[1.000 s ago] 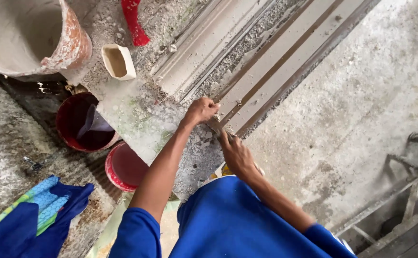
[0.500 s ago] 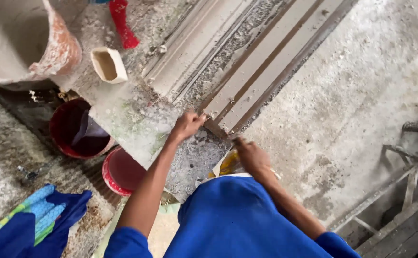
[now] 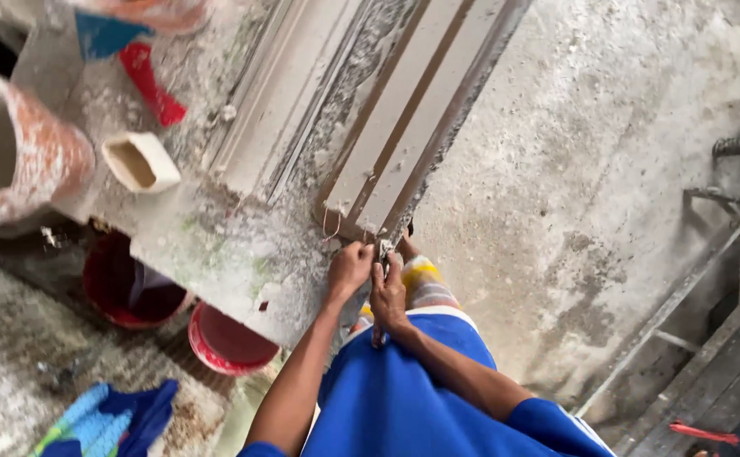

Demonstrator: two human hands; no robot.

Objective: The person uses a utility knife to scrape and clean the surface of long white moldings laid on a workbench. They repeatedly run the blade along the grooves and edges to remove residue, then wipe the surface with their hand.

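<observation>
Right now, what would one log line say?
left hand: gripping near end of grey moulding | right hand: beside it, same end | moulding on dusty slab

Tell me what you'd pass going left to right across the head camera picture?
Big plaster-crusted pot → small cream tub → red bucket → left hand → right hand → wooden ladder.

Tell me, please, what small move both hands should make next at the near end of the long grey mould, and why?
Probably a short, firm tug toward the body. Both the left hand and right hand are closed together on something small at the near end of the long grey mould, where thin wire loops stick out; what they pinch is too small to tell.
</observation>
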